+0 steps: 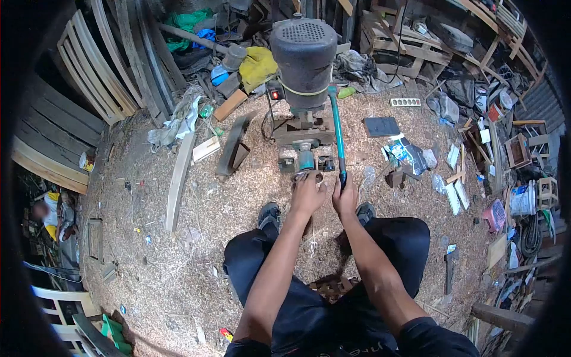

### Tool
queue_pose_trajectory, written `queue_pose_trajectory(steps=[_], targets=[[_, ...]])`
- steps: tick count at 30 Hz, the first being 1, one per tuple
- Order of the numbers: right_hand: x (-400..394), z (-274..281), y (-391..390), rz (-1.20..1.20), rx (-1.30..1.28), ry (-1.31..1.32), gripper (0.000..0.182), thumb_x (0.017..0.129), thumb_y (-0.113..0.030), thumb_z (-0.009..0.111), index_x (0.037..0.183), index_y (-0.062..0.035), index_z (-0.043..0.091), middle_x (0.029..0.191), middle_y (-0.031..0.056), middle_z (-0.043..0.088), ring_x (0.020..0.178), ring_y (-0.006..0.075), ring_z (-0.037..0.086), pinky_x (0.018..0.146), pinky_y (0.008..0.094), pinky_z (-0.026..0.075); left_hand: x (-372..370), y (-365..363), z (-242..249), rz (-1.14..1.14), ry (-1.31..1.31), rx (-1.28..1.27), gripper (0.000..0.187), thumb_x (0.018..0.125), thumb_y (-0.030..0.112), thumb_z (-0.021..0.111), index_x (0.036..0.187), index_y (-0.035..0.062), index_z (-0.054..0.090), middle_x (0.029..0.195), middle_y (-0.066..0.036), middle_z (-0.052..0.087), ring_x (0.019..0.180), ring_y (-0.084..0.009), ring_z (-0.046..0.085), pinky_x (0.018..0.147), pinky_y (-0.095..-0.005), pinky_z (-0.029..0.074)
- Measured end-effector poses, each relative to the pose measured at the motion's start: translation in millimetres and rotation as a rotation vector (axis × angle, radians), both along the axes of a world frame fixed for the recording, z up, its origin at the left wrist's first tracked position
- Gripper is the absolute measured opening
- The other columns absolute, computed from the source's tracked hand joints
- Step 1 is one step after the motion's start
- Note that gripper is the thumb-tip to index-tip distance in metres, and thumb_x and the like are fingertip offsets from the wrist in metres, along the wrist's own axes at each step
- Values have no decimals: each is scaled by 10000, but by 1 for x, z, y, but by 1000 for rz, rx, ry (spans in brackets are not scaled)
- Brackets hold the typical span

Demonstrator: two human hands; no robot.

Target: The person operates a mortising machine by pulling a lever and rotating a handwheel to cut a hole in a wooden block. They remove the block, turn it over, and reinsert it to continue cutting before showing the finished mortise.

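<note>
A mortising-type machine with a dark ribbed motor housing [303,56] stands in front of me, a small red switch on its left side. My left hand [307,193] is at the round part at the near end of the machine's base, its fingers bent over it. My right hand [345,196] is wrapped round the black grip at the lower end of a long teal lever [337,125], which runs down the machine's right side. Below the motor, a wooden block [304,131] lies across the base. Small details under my left fingers are hidden.
Wood shavings cover the floor [178,268]. A long board [180,181] and a dark timber [237,143] lie left of the machine. A power strip [405,102] and a dark slab [381,126] lie right. At the far left is another person [52,214].
</note>
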State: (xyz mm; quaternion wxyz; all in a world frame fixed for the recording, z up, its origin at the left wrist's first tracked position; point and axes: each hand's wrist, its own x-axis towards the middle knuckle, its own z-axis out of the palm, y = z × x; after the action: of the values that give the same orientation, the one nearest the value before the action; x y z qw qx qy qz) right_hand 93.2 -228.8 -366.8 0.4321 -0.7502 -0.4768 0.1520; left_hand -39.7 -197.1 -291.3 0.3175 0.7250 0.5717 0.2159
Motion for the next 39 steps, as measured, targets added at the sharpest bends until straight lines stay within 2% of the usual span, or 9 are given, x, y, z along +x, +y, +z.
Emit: queue_pose_trajectory(steps=[11, 17, 22, 27, 31, 33, 36, 38, 39], targets=[[-1, -45, 7, -38, 51, -70, 367, 935, -184, 527, 1262, -25, 473, 977, 300, 617, 864, 495, 597, 720, 550, 476, -4, -19, 1, -21, -24, 28, 427, 830, 201, 639, 1203, 4, 580, 1204, -247, 597, 1146, -401, 549, 996, -452, 431], [2, -17, 7, 53, -18, -38, 388, 933, -157, 513, 1289, -14, 460, 1006, 317, 614, 887, 494, 599, 750, 546, 484, 1, -14, 18, -33, -19, 108, 405, 822, 182, 638, 1175, -11, 595, 1180, -265, 601, 1126, -413, 557, 988, -446, 438], [3, 82, -9, 70, 29, -68, 273, 910, -144, 557, 1139, 5, 544, 832, 299, 624, 812, 493, 603, 680, 554, 462, -6, 4, 30, 25, -47, 113, 384, 833, 174, 623, 1176, 4, 603, 1151, -272, 612, 1072, -418, 581, 962, -456, 453], [18, 212, 9, 174, 124, -106, 239, 858, -128, 579, 1015, 46, 624, 882, 313, 638, 882, 465, 622, 773, 515, 491, -14, 0, 49, 80, -71, 160, 353, 850, 174, 627, 1162, 9, 615, 959, -286, 661, 929, -427, 645, 839, -463, 501], [23, 301, 43, 159, -32, -208, 373, 876, -283, 582, 922, 75, 671, 865, 329, 637, 885, 466, 631, 812, 489, 500, -26, -7, 51, 31, -86, 182, 374, 850, 183, 626, 1181, 9, 606, 1055, -272, 653, 983, -423, 631, 874, -478, 497], [25, 336, 59, 151, 63, -224, 446, 885, -355, 575, 884, 81, 673, 864, 330, 639, 890, 467, 635, 828, 474, 503, -30, -7, 49, 39, -100, 157, 375, 849, 189, 629, 1180, 13, 609, 1029, -275, 658, 963, -429, 636, 865, -483, 500], [37, 359, 102, 87, 358, -158, 425, 909, -383, 543, 1006, 6, 685, 918, 280, 674, 914, 451, 644, 824, 469, 514, -35, -10, 52, 92, -96, 121, 355, 827, 161, 668, 1130, -21, 632, 1033, -268, 662, 1002, -404, 637, 869, -436, 503], [41, 369, 126, -4, 461, -315, 429, 915, -393, 532, 1030, -4, 674, 883, 283, 672, 904, 462, 642, 809, 481, 514, -38, -10, 53, 104, -35, 136, 357, 830, 167, 665, 1129, -25, 632, 1034, -265, 663, 1011, -395, 637, 875, -429, 503], [44, 374, 138, 5, 473, -335, 440, 913, -404, 553, 1063, -1, 645, 867, 263, 676, 871, 419, 654, 790, 460, 515, -40, -7, 49, 100, -14, 135, 358, 831, 172, 663, 1131, -21, 632, 1036, -264, 662, 1010, -396, 637, 874, -431, 502]])
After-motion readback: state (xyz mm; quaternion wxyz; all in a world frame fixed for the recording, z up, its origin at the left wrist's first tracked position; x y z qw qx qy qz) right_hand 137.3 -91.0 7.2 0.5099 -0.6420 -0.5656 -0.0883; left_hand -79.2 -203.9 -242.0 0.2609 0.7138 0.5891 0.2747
